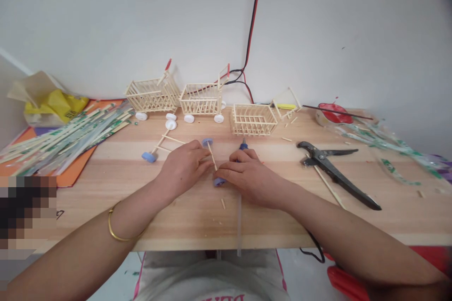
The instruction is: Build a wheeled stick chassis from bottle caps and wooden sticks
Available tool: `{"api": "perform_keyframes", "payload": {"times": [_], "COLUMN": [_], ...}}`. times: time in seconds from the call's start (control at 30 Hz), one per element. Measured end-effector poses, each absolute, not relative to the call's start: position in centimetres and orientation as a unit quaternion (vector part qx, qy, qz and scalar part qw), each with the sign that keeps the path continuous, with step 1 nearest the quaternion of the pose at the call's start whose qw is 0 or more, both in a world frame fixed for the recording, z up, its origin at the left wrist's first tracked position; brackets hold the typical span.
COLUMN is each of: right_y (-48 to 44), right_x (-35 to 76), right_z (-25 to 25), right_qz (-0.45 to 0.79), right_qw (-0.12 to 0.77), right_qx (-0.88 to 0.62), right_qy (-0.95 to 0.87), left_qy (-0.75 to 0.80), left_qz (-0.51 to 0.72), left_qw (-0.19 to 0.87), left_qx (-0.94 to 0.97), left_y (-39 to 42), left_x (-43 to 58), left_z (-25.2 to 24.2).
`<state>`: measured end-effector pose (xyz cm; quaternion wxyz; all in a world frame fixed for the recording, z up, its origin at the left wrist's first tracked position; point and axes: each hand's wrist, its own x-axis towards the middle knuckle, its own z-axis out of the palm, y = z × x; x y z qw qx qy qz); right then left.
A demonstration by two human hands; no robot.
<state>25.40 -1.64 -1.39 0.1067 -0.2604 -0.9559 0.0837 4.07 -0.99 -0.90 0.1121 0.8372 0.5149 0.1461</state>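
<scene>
My left hand (187, 168) is closed around part of a small wheeled frame of thin wooden sticks. One axle (212, 155) carries blue wheels at both ends; the other, left of my hand, has a white wheel (170, 124) and a blue wheel (148, 156). My right hand (254, 176) covers a blue-tipped glue gun (243, 144), its nozzle pointing away from me. A clear glue stick (239, 225) sticks out behind it past the table edge. The right fingertips touch the near blue wheel (219, 181). Most of the gun's body is hidden beneath that hand.
Two wooden-stick carts (151, 96) with white wheels and a wheelless basket (254, 120) stand along the wall. Black pliers (335, 169) lie right, over a thin stick. Bundled sticks (77, 131) and a yellow bag (60, 106) are left. Plastic wrappers (399, 146) lie far right.
</scene>
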Motion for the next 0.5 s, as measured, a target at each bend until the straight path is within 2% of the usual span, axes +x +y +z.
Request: {"api": "perform_keyframes", "payload": {"times": [0.5], "right_y": [-1.53], "right_x": [25.3], "right_z": [-1.34], "right_qz": [0.086], "right_qw": [0.11], "right_qx": [-0.258], "right_qy": [-0.956], "left_qy": [0.519], "left_qz": [0.136], "left_qw": [0.124], "left_qx": [0.834], "left_y": [-0.99], "left_x": [4.19], "left_z": [-0.8]}}
